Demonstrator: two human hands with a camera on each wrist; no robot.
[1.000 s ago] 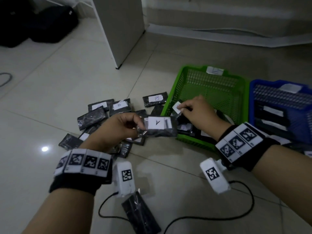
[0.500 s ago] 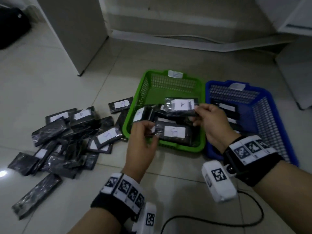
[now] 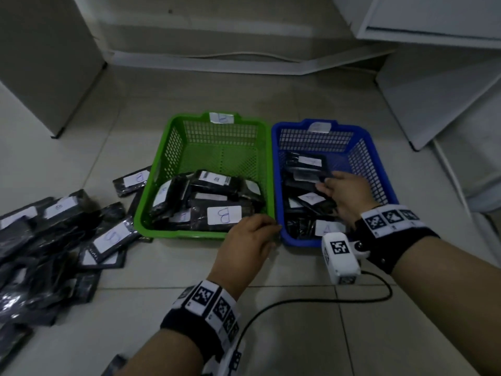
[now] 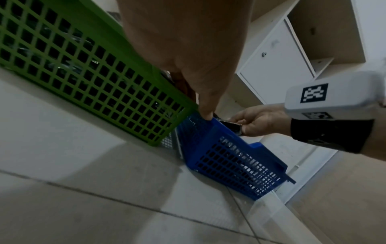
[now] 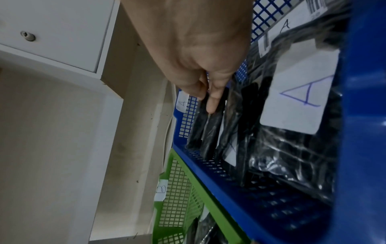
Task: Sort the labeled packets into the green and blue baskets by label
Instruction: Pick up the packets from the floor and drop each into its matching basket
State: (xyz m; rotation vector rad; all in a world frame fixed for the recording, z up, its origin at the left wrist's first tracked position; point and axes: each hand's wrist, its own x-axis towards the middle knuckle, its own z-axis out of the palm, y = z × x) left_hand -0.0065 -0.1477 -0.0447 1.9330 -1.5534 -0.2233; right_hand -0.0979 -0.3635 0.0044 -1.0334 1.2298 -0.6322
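Right hand [image 3: 349, 198] down inside the blue basket [image 3: 379, 169] at right of frame, fingers pinching a black packet [image 4: 229, 126] among the A-labelled ones, likely setting it where its label belongs. Left hand [image 3: 248, 244] at lower centre, loose and holding nothing, fingertips at the green basket [image 3: 168, 147] near corner. Unsorted packets [image 3: 54, 240] heaped on floor, lower left.

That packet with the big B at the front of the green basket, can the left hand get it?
Probably yes. The left hand hovers at the green basket's near corner, right beside the B packet, which lies on top with nothing covering it.
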